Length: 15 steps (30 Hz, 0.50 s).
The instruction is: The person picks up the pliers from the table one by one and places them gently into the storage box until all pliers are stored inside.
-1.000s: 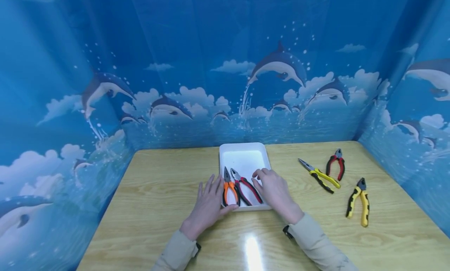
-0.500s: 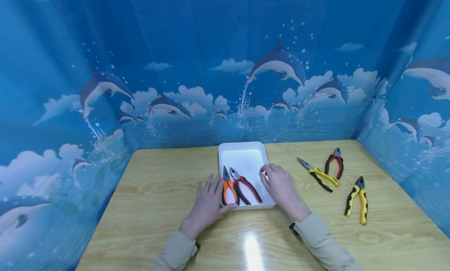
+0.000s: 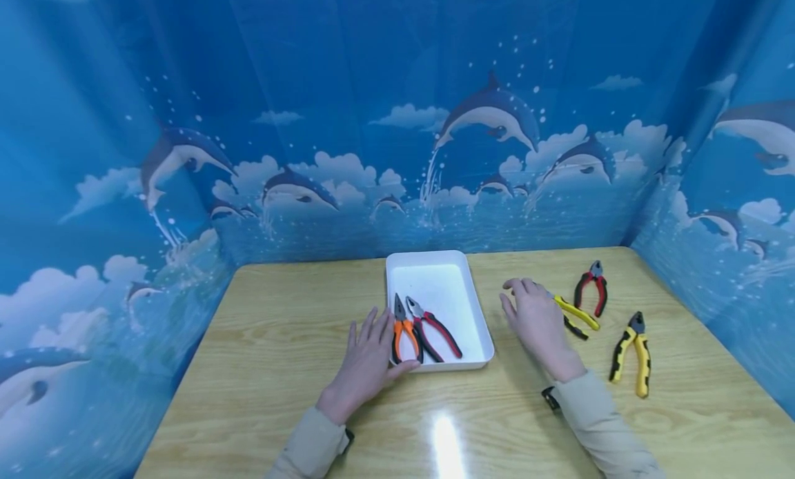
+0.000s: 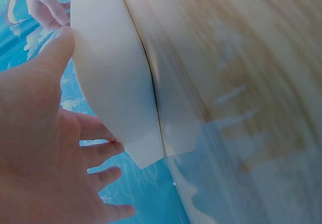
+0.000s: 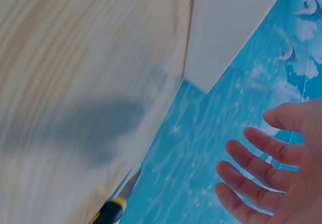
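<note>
A white tray [image 3: 435, 259] holds orange-and-black pliers [image 3: 407, 335] and red-and-black pliers [image 3: 442, 333], side by side in its near left part. The left hand [image 3: 363, 368] rests at the tray's left wall, fingers spread; in the left wrist view that hand [image 4: 55, 128] touches the tray's side [image 4: 110, 68] with thumb and fingertips. To the right of the tray, the right hand [image 3: 542, 327] is over the table, holding nothing, and partly covers yellow-and-black long-nose pliers [image 3: 577, 312]. In the right wrist view its fingers [image 5: 261, 171] are relaxed and apart.
Red-and-black pliers [image 3: 593, 287] lie at the back right of the wooden table [image 3: 292, 320], and yellow-and-black pliers [image 3: 632, 351] nearer on the right. A blue curtain with dolphins [image 3: 348, 120] stands behind and on both sides.
The right hand has moved right, away from the tray and over to the long-nose pliers, leaving the tray's right wall in sight. The left hand has stayed at the tray.
</note>
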{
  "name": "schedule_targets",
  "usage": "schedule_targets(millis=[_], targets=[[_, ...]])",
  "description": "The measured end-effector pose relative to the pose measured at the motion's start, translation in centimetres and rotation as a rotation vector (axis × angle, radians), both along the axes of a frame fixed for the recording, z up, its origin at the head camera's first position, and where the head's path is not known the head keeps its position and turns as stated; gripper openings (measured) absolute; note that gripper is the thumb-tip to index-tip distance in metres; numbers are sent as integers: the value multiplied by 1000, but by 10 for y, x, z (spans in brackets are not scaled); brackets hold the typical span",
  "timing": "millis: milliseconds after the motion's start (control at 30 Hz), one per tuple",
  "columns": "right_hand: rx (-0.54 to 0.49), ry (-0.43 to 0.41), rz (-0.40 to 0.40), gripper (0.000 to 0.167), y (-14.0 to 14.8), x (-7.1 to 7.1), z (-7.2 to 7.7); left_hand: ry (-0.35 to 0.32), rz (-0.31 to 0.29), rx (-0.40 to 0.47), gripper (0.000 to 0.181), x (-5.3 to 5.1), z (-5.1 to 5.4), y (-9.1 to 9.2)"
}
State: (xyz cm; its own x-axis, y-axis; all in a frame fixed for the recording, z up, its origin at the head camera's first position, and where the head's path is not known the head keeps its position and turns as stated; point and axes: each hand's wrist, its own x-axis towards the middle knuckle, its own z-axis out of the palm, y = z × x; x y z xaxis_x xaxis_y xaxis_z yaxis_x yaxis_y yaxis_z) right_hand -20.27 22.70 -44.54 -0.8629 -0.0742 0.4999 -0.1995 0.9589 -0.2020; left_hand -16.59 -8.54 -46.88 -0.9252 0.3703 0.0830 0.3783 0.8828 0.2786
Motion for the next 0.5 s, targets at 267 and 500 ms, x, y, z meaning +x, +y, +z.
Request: schedule_targets(millis=[267, 500], targets=[[63, -44, -53, 26, 36, -3, -3, 0, -2, -2, 97, 1, 2, 0], [110, -208, -113, 32, 64, -3, -5, -13, 6, -13, 97, 0, 1, 0]])
